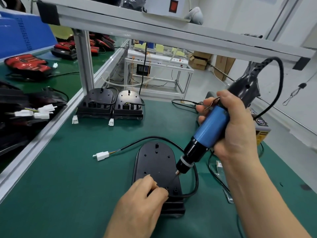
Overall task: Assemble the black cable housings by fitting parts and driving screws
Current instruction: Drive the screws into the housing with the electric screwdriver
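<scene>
Housing [157, 166] lay flat on green mat [85, 177], near front edge, its cable [195, 179] looping round right side. Left hand [142, 201] rested on housing's near end, fingers curled; whether they pinched anything, cannot tell. Right hand [233, 127] wrapped tight round blue screwdriver [211, 127], bit angled down onto housing. Two more housings [109, 105] stood beyond it, side by side.

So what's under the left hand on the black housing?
The left hand rests on the near end of the black housing, by the cable exit. Its fingers hide whatever they pinch; any screw there cannot be seen.
</scene>
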Demonstrator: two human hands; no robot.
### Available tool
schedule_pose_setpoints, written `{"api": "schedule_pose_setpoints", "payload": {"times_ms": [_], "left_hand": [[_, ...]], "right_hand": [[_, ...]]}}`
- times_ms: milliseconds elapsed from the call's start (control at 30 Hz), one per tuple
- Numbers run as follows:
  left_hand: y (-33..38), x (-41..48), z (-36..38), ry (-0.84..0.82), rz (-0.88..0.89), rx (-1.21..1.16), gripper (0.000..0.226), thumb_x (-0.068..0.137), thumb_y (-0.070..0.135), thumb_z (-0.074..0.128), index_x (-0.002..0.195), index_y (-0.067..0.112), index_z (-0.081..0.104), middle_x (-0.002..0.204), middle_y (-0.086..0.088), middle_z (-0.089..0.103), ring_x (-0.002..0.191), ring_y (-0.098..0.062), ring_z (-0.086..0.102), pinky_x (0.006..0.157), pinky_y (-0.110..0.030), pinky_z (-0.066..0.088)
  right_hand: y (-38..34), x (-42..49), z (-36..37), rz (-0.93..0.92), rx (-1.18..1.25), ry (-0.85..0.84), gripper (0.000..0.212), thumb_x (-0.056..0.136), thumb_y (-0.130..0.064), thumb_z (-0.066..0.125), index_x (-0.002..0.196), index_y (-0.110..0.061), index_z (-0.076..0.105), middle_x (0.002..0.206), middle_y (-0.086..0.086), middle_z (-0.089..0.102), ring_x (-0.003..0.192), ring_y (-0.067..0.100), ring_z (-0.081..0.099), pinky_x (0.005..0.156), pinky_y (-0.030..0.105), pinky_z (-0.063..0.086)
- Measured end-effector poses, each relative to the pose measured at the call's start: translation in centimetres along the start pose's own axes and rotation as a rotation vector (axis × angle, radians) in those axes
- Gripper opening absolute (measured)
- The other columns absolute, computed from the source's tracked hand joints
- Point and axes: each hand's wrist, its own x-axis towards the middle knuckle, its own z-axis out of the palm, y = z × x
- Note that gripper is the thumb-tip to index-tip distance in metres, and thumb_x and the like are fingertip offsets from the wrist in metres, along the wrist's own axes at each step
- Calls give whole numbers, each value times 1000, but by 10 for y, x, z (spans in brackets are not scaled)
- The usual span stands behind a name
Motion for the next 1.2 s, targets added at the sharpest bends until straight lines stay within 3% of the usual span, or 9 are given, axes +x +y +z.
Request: {"api": "schedule_pose_setpoints", "payload": {"times_ms": [300,500,600,833,1000,1200], "left_hand": [[-2,-1,1,-11,-10,29,13,85,22,55,78,17,64,73,-2,52,68,-22,60,54,-36,55],[-2,0,-1,-24,-2,14,12,86,22,54,81,17,63,74,-2,53,68,-23,62,52,-35,54],[-3,-1,0,-20,-10,-9,5,86,21,55,85,19,59,75,-3,54,70,-24,62,55,-37,55],[-1,0,0,-11,-19,16,20,87,22,55,77,12,68,74,-3,54,68,-24,62,57,-35,54],[0,0,-1,-12,-25,6,16,87,21,55,77,12,65,74,-4,54,68,-25,61,56,-36,54],[-1,0,0,-2,-21,-3,16,88,23,55,79,13,64,74,-4,54,68,-25,62,58,-36,55]], "right_hand": [[-3,-7,6,-4,-4,-53,19,80,-24,63,89,-11,54,72,3,65,68,21,66,53,27,50],[-1,-10,10,-13,-38,-79,18,79,-24,62,90,-11,54,71,2,65,67,20,66,54,26,50],[-2,-13,14,-39,-73,-131,8,80,-23,62,77,-16,60,69,2,65,66,21,66,55,28,51],[-2,-16,23,-62,-105,-239,9,82,-18,60,76,-12,57,65,4,61,59,20,63,56,30,52],[0,-15,27,-63,-122,-277,22,82,-17,61,61,-22,61,63,6,59,55,20,58,52,30,50],[3,-14,28,-75,-146,-293,14,83,-16,61,69,-17,58,64,6,60,55,20,59,52,30,50]]}}
